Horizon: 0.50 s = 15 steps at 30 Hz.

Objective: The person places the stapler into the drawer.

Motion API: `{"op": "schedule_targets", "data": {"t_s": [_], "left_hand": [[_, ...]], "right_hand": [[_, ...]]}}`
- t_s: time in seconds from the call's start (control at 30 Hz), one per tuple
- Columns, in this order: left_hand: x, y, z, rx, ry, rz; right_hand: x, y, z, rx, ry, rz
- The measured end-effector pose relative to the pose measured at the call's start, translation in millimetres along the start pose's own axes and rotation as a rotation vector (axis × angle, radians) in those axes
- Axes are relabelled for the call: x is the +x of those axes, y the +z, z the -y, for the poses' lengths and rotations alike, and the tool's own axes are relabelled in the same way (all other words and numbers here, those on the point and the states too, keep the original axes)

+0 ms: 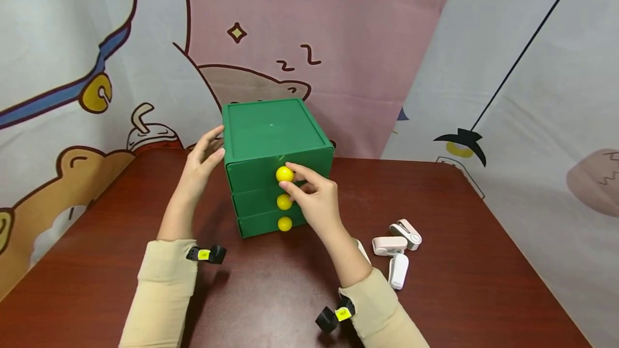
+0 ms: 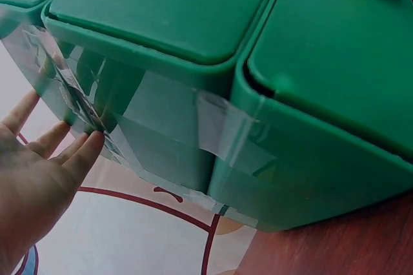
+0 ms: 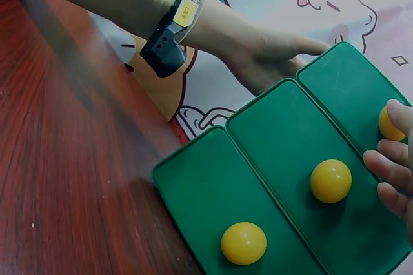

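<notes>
Right hand (image 1: 318, 197) cut off in right wrist view, fingers partly covering top yellow knob (image 1: 284, 174); back of green drawer box (image 1: 271, 128) hidden in all views. One white gadget (image 1: 362, 251) mostly behind right forearm (image 1: 345, 256), type unclear. Box sits on bench (image 1: 266, 289): left hand (image 1: 198, 165), fingers spread, touches its left side; right thumb and index finger pinch the knob at its front.

The right grip (image 1: 316, 192) blocks the front of the green drawer unit (image 1: 271, 128) at its top knob (image 1: 284, 174); the left grip (image 1: 203, 157) blocks its left side. Between the sleeves (image 1: 164, 289), the worktop (image 1: 261, 294) offers passage to the bottom knob (image 1: 285, 224); small white devices (image 1: 389, 245) obstruct the right.
</notes>
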State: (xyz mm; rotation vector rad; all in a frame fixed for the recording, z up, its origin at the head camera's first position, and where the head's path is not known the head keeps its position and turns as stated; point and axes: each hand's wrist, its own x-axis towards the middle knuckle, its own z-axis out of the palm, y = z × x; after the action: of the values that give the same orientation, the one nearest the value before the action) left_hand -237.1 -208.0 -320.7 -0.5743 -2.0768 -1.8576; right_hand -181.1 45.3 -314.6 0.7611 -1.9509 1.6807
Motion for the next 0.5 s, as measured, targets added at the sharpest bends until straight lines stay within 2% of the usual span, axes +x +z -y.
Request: {"op": "schedule_targets", "data": {"t_s": [0.27,0.5], "left_hand": [[-0.2,-1.2,0.1,0.005,-0.001,0.002],[0.7,-1.5,0.5,-0.001,0.0,0.0]], "right_hand": [[-5.8,-2.7,-36.0,-0.011,-0.042,0.009],[-14.2,-12.6,-51.1,-0.158,-0.085,0.043]]}}
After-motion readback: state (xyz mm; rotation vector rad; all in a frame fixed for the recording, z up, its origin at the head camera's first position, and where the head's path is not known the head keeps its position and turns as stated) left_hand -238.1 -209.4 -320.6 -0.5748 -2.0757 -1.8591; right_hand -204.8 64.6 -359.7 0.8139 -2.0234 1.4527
